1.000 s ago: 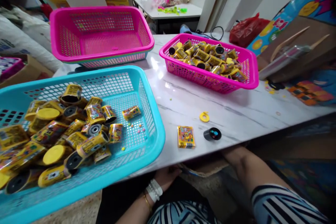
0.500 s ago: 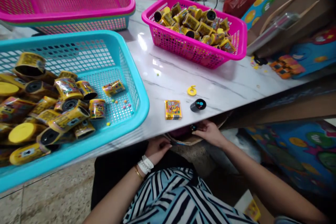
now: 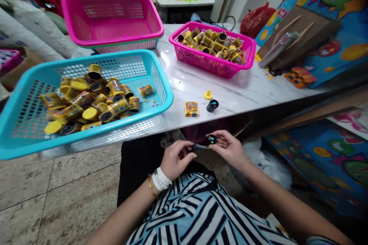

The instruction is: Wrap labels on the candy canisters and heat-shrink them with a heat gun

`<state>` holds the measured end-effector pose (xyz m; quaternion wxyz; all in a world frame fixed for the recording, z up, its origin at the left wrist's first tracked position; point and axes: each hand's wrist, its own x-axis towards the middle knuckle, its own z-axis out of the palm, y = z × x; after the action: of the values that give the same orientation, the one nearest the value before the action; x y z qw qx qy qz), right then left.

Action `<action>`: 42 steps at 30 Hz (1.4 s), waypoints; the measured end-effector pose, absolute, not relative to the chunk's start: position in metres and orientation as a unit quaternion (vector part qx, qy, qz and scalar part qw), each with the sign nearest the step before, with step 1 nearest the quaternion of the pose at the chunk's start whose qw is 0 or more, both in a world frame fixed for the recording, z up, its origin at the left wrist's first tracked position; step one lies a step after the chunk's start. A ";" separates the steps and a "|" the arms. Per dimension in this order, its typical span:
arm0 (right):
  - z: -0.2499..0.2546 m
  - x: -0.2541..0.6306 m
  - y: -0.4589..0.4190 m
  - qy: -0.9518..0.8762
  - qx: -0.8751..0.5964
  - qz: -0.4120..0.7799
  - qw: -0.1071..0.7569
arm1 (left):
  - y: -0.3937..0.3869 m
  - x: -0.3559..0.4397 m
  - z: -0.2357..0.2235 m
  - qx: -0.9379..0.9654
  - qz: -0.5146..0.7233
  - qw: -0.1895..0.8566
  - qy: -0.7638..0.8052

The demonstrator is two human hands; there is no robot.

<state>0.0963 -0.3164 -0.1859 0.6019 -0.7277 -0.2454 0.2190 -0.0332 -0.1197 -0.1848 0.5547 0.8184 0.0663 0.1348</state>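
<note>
**Right Hand: Grip Holding Black Cup**

The right hand (image 3: 229, 149) holds the black cup (image 3: 212, 140) before the near edge of the bench (image 3: 244, 93); the left hand (image 3: 176, 159) is nearby, its grip indeterminable; a second cup (image 3: 212, 106) sits on the bench.

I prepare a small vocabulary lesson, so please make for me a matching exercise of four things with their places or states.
1. right hand
2. turquoise basket
3. flat packet
4. red bag

A. lying on the table
B. beyond the filled pink basket
C. holding a small black container
D. containing yellow containers

Pairs: 1-C, 2-D, 3-A, 4-B
</note>
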 end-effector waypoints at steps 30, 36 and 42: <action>-0.251 0.167 -0.320 -0.025 -0.949 0.013 0.314 | -0.037 -0.014 -0.148 0.904 0.328 0.255 -0.099; -0.256 0.160 -0.331 -0.038 -0.926 0.049 0.373 | -0.038 -0.014 -0.148 0.900 0.349 0.249 -0.081; -0.252 0.169 -0.332 -0.067 -0.905 0.100 0.407 | -0.040 -0.013 -0.146 0.903 0.346 0.245 -0.066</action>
<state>0.1691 -0.3320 -0.2520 0.4070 -0.9055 -0.0667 0.0999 -0.0134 -0.0402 -0.1465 0.2449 0.9031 -0.0663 0.3464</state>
